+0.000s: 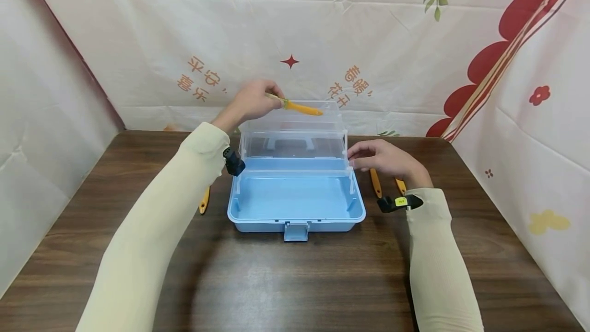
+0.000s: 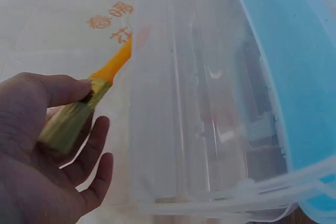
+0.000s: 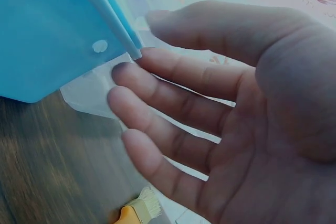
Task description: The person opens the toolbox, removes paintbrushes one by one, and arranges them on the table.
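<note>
A light blue plastic case (image 1: 295,225) stands on the table, its clear lid and tray section (image 1: 295,123) raised at the back. Above the clear section, my left hand (image 1: 254,100) pinches a paintbrush (image 1: 304,109) near its bristles and metal band. The brush's orange handle (image 2: 116,64) points away from the palm and passes behind the clear plastic in the left wrist view. My right hand (image 1: 389,159) is at the case's right rear side, fingers loosely bent. In the right wrist view its fingertips (image 3: 123,74) are at the blue edge; firm contact is unclear.
Two orange-handled brushes (image 1: 376,183) lie right of the case, partly hidden by the right hand and wrist. Another orange handle (image 1: 205,200) lies left, beside the left sleeve. Patterned cloth (image 1: 392,55) hangs behind the brown wooden table (image 1: 286,286).
</note>
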Demonstrator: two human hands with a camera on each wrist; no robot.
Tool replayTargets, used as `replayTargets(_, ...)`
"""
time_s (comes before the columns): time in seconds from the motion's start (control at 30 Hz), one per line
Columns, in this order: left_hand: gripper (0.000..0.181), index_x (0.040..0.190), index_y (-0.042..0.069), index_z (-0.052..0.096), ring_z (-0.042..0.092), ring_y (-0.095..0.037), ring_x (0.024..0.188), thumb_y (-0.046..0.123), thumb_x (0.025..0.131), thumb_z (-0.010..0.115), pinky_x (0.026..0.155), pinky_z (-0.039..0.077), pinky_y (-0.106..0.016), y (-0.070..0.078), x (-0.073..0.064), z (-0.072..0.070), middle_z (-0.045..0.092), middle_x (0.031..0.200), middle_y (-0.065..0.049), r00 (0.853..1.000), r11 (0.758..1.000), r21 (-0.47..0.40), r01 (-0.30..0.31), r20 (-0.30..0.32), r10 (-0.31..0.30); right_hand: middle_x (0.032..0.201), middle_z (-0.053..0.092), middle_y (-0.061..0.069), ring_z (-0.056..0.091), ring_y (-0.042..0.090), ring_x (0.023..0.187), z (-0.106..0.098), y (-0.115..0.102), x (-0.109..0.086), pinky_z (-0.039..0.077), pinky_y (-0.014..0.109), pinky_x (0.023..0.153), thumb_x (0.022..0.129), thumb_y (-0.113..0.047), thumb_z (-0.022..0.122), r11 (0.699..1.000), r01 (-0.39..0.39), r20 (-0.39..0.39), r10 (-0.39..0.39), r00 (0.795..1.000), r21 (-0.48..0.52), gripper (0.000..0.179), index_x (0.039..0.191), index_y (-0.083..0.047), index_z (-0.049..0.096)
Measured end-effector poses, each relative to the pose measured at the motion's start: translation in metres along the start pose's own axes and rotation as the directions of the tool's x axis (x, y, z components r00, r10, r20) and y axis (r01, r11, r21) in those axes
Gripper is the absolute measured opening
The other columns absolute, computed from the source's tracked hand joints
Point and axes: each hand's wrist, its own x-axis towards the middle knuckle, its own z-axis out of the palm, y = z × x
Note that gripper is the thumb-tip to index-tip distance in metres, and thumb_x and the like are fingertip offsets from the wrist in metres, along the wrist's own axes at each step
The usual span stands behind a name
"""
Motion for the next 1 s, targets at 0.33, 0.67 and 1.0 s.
replayTargets(0.33,0.022,0.123,0.008,0.075,0.064,-0.024,0.108,0.021,0.107,0.071,0.094,0.055,-0.036,0.002,-0.027,-0.014,0.072,0.126,-0.008,0.987,0.969,-0.247,-0.014,-0.158,-0.026,0.122,0.074,0.013,0.065,0.037,0.107,0.001,-0.003,0.002,0.06,0.042,0.094,0.11,-0.03,0.07,0.999,-0.005,-0.111,0.009,0.994,0.033,0.029,0.127,-0.007,0.076)
replayTargets(0.67,0.027,0.127,0.012,0.076,0.063,-0.021,0.122,0.027,0.104,0.077,0.108,0.052,-0.044,-0.009,-0.071,-0.026,0.067,0.136,-0.002,0.975,0.903,-0.426,-0.061,-0.218,-0.037,0.121,0.073,0.015,0.065,0.04,0.11,0.002,-0.006,0.003,0.06,0.043,0.097,0.108,-0.028,0.073,0.999,0.002,-0.089,0.003,0.996,0.054,0.03,0.126,-0.004,0.075)
replayTargets(1.0,0.026,0.13,0.005,0.071,0.072,-0.023,0.108,0.009,0.105,0.073,0.105,0.059,-0.035,-0.034,-0.107,-0.035,0.062,0.134,-0.014,0.973,0.752,-0.647,-0.128,-0.23,-0.032,0.123,0.072,0.013,0.064,0.042,0.113,0.004,-0.01,0.001,0.056,0.055,0.106,0.105,-0.033,0.077,0.999,-0.021,-0.101,0.026,0.995,0.043,0.034,0.126,-0.006,0.075)
